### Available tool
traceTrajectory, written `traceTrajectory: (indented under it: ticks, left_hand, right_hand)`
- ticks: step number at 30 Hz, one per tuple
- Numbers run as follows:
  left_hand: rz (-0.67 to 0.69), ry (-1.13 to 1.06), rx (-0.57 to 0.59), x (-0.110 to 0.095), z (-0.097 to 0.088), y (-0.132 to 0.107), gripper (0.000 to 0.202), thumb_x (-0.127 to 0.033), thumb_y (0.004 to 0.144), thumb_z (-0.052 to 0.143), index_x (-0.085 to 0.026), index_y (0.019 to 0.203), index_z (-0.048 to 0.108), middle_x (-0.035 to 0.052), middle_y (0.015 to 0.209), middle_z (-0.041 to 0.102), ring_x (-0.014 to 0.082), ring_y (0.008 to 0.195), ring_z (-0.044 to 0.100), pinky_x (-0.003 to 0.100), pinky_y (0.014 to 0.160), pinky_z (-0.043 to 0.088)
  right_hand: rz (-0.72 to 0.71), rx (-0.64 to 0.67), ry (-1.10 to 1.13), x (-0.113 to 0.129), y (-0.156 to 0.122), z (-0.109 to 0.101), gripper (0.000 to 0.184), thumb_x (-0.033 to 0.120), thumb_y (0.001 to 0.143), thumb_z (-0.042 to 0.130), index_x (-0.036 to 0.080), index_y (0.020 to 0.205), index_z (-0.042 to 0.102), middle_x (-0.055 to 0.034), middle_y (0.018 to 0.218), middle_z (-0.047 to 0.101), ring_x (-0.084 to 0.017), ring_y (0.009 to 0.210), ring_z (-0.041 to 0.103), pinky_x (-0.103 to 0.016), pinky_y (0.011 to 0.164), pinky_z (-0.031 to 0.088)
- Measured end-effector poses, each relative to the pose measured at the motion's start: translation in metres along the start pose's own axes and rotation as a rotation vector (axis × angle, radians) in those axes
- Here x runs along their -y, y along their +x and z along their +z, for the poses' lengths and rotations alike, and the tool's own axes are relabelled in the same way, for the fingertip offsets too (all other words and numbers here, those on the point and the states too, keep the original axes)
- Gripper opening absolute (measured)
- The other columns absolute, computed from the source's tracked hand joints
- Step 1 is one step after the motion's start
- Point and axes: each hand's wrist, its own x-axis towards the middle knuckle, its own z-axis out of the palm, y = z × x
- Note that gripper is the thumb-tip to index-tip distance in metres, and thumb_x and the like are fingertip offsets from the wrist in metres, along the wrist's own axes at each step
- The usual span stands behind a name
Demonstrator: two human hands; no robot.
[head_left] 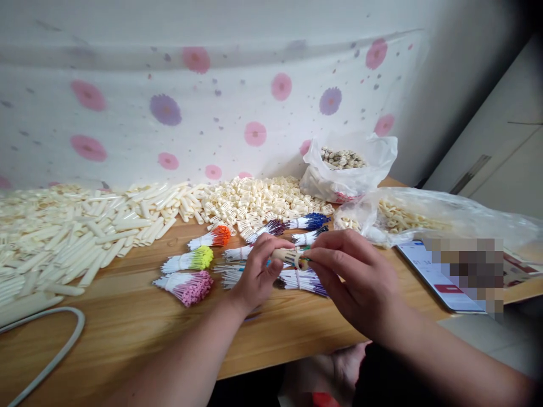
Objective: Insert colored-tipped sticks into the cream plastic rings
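My left hand (254, 277) and my right hand (356, 277) meet over the wooden table (127, 333), both gripping one cream plastic pen barrel (288, 256) with thin coloured refills showing at its right end. Under and around the hands lie bundles of white refills with coloured tips: orange (212, 237), yellow-green (190, 260), pink (186, 287), purple (271, 229) and blue (309, 221). More refills lie beneath my right hand, partly hidden.
A heap of cream tubes (76, 232) covers the left of the table and a pile of small ribbed cream parts (258, 200) lies behind. Two plastic bags of parts (348, 169) (424, 217) sit at right. A grey cable (55, 350) curves at front left.
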Motion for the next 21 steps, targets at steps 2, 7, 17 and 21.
traceTrajectory:
  ticks: [2,7,17,21]
  left_hand:
    - [0.003,0.038,-0.008,-0.001,0.000,0.000,0.049,-0.055,0.089,0.033,-0.019,0.104,0.062,0.0072,0.091,0.053,0.0209,0.091,0.050,0.035,0.084,0.041]
    - [0.036,0.100,-0.072,0.000,0.002,-0.002,0.044,-0.053,0.089,0.037,-0.020,0.099,0.063,0.0063,0.091,0.051,0.0196,0.090,0.049,0.033,0.082,0.041]
    - [0.107,0.310,-0.253,-0.002,0.005,-0.003,0.039,-0.052,0.086,0.045,-0.018,0.091,0.065,0.0056,0.086,0.049,0.0186,0.084,0.049,0.032,0.076,0.043]
    - [0.129,0.395,-0.311,-0.001,0.005,-0.005,0.035,-0.050,0.086,0.048,-0.019,0.091,0.064,0.0052,0.087,0.048,0.0183,0.083,0.049,0.032,0.074,0.044]
  right_hand:
    - [0.010,-0.029,-0.026,-0.002,-0.002,0.001,0.019,0.006,0.079,0.057,0.020,0.091,0.063,-0.0050,0.089,0.055,-0.015,0.078,0.055,-0.029,0.064,0.048]
    - [0.020,-0.060,-0.034,-0.005,-0.002,0.001,0.013,0.007,0.076,0.061,0.019,0.081,0.063,-0.0038,0.084,0.052,-0.014,0.074,0.052,-0.030,0.062,0.046]
    - [0.209,-0.060,0.118,-0.003,-0.002,0.008,0.012,0.009,0.081,0.056,0.019,0.082,0.063,-0.0037,0.082,0.052,-0.016,0.078,0.053,-0.031,0.067,0.046]
    - [0.324,-0.069,0.188,-0.003,-0.004,0.013,0.010,0.015,0.082,0.055,0.019,0.079,0.064,-0.0039,0.082,0.053,-0.016,0.079,0.053,-0.032,0.069,0.045]
